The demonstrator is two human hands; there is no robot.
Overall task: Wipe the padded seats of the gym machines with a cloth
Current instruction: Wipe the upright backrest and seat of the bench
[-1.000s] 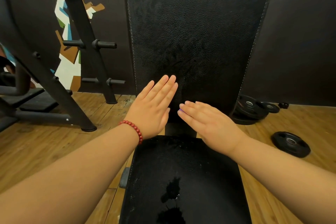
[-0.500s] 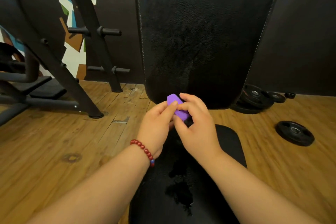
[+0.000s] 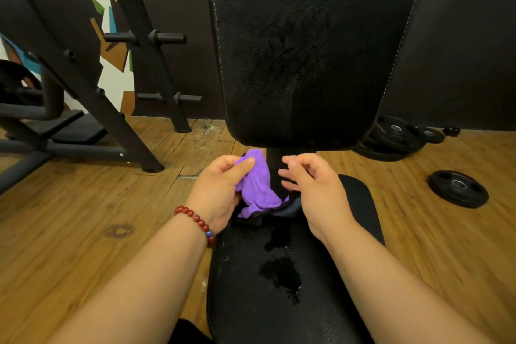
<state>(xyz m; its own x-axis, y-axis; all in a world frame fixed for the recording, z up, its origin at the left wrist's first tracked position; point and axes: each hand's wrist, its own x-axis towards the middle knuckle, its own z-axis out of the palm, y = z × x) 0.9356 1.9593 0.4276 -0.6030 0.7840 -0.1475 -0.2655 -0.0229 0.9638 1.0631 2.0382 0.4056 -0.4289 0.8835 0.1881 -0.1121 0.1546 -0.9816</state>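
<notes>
Head view, looking down over both forearms: the left hand (image 3: 220, 190) has the crumpled purple cloth (image 3: 258, 187), thumb and fingers pinching its upper end, and the rest of the fabric droops down onto the far end of the black padded leather seat (image 3: 349, 232). The right hand (image 3: 315, 190) sits just beside the cloth over the same end of the seat, fingers loosely curled with nothing between them. A string of dark red beads (image 3: 199, 222) circles the left wrist. On the seat there is a glossy wet patch (image 3: 282, 274) running down the middle of the pad, nearer the camera than the cloth. Something dark lies under the cloth's lower edge, and I cannot tell what it is. Straight ahead rises the tall black padded backrest (image 3: 307, 50), with pale stitching down both edges and a dull smeared look across its grain. Underfoot is a worn wooden plank floor (image 3: 83, 218), ring-stained on the left. A single black weight plate (image 3: 458, 188) lies flat on the boards to the right, well apart from the seat, and a pile of more black plates (image 3: 396, 134) sits by the dark wall (image 3: 460, 36). On the left stands a black steel rack frame (image 3: 139, 36) with stubby pegs, and behind it a wall painted in angular white, blue, green and brown shapes (image 3: 111, 8).
</notes>
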